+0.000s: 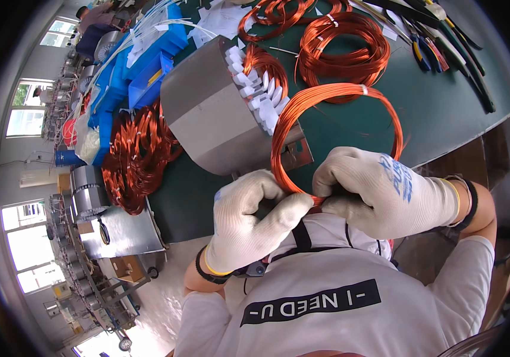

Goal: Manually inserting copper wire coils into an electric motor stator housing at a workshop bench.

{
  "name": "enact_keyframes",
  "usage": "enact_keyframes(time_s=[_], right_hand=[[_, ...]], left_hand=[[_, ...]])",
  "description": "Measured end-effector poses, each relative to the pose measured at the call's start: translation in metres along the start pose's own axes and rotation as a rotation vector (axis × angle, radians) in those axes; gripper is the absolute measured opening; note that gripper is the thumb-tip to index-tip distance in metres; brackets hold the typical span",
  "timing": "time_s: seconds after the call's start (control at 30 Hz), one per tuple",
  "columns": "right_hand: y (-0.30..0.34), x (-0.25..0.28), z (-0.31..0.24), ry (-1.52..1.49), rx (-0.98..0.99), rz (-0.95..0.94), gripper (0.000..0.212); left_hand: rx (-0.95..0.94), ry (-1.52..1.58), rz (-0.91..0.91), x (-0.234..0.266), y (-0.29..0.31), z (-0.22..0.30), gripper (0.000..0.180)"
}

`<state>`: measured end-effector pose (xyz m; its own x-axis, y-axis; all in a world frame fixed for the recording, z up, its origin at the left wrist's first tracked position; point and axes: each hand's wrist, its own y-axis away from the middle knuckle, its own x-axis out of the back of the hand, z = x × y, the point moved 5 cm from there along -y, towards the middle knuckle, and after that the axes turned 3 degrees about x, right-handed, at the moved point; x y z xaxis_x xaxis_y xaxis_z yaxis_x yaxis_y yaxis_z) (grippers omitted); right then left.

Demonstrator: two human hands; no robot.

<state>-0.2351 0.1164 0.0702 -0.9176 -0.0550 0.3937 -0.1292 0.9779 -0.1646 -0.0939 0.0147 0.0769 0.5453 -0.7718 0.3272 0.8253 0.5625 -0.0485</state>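
Note:
A round coil of orange-copper wire (286, 122) stands up from my two gloved hands, near the table's front edge. My left hand (255, 211) pinches its lower left part between thumb and fingers. Close beside it, my right hand (365, 193) is closed on the bottom of the same coil, its fingertips partly hidden. A white tie (364, 90) wraps the top of the coil. Just behind the coil sits a grey metal motor stator (207, 113), with white insulating pieces (259, 95) sticking out along its end.
More copper wire coils (344, 50) lie at the back, and a bundle of wire (136, 157) hangs at the left table edge. Blue bins (148, 80) stand behind the stator. Pliers (424, 50) and dark sleeves lie at the far right of the green table (427, 125).

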Motion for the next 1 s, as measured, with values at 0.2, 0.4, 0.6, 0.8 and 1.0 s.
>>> enact_keyframes(time_s=[0.2, 0.4, 0.6, 0.8, 1.0], right_hand=[[0.004, 0.005, -0.002, 0.071, 0.006, 0.09, 0.019], [-0.009, 0.007, 0.015, -0.295, -0.31, -0.179, 0.019], [0.0, -0.006, -0.011, 0.527, 0.175, 0.064, 0.012], [0.01, -0.024, -0.044, 0.67, 0.418, 0.24, 0.016], [-0.017, -0.007, -0.003, 0.154, 0.173, 0.168, 0.075]], left_hand=[[-0.141, -0.026, -0.01, -0.006, -0.006, 0.003, 0.009], [0.086, 0.21, 0.009, -0.007, 0.003, -0.008, 0.003], [-0.386, -0.064, 0.028, 0.002, -0.004, 0.017, 0.032], [-0.11, -1.073, -0.022, 0.004, -0.011, 0.067, 0.035], [-0.302, -1.295, 0.051, 0.004, 0.006, 0.073, 0.033]])
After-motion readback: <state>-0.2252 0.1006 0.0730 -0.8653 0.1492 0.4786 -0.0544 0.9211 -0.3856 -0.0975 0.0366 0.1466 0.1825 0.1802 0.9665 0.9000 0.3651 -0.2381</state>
